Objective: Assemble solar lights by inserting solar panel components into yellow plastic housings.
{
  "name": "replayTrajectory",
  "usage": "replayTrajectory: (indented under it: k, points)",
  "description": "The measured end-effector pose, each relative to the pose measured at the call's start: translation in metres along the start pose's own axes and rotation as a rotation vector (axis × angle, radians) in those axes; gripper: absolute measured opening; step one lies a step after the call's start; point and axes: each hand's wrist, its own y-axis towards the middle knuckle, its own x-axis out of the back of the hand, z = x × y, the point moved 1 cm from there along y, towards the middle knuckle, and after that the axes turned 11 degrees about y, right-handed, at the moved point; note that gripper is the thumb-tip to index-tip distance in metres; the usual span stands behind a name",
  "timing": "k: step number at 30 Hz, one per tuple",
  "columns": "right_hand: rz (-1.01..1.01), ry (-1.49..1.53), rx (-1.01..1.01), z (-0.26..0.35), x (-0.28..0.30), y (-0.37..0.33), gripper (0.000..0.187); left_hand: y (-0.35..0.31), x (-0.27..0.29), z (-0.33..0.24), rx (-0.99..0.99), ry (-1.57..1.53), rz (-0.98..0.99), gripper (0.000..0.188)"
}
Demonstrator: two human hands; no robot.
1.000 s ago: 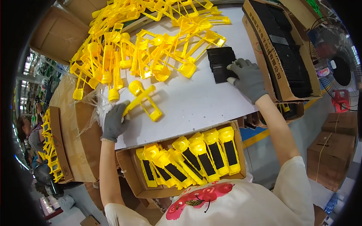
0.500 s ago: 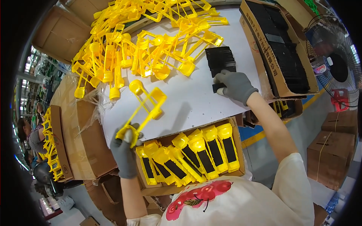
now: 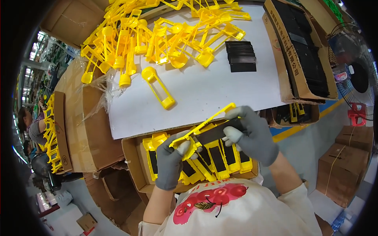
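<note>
Both hands wear grey gloves and meet above the front carton. My left hand [image 3: 171, 158] is closed round the cupped end of a yellow plastic frame [image 3: 210, 118], which it holds tilted. My right hand [image 3: 252, 135] pinches a thin black rectangular plate [image 3: 214, 133] close against the frame; whether the plate is seated in it I cannot tell. Below them, the open carton [image 3: 136, 165] holds several yellow frames with black plates [image 3: 217, 160] in them. One loose yellow frame [image 3: 159, 89] lies on the white table, and a fanned stack of black plates [image 3: 241, 57] lies farther right.
A heap of yellow frames [image 3: 145, 37] covers the table's far left. At the far right stands a long carton of black plates [image 3: 311, 55], with a fan [image 3: 356, 74] beyond it. A tall carton [image 3: 96, 126] borders the table's left. Another person [image 3: 36, 128] is at far left.
My right hand has left the black stack with a plate and come back toward me. My left hand has brought its yellow frame rightward to meet it. The view has shifted slightly.
</note>
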Motion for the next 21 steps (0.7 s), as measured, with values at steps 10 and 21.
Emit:
replayTrajectory:
  k: [10,21]
  points:
    - [-0.075,-0.335,0.224,-0.021,-0.007,-0.007,0.020,-0.012,-0.005,0.003,0.088,-0.032,-0.011,0.029]
    - [-0.061,-0.693,0.326,-0.031,-0.006,-0.006,0.026,-0.018,-0.018,-0.007,0.085,0.100,-0.024,0.027]
